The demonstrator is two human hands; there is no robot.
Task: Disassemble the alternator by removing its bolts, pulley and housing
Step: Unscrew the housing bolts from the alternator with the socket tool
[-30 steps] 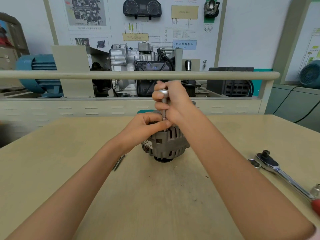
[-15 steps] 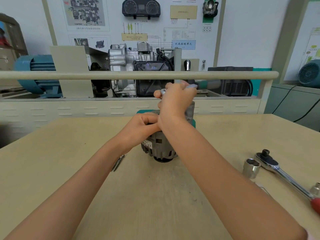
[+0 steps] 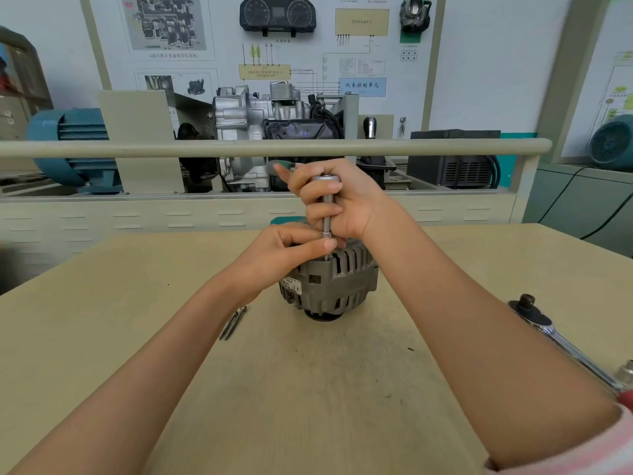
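Note:
A grey finned alternator (image 3: 337, 286) stands on the beige table (image 3: 308, 389), its pulley end down. A steel extension bar with a socket (image 3: 327, 214) rises upright from its top edge. My right hand (image 3: 337, 197) grips the upper part of that bar, fingers wrapped round it. My left hand (image 3: 291, 248) pinches the bar's lower end just above the housing, thumb and fingers on the shaft. Two long bolts (image 3: 233, 322) lie on the table left of the alternator, beside my left forearm.
A ratchet wrench (image 3: 561, 341) lies at the right edge of the table, with a loose socket (image 3: 625, 371) near its handle. A beige rail (image 3: 274, 147) and an engine training stand (image 3: 274, 125) run behind the table's far edge.
My right hand swung round the top of the bar and is back with its fingers wrapped on it. My left hand stays at the bar's lower end. The alternator has not moved.

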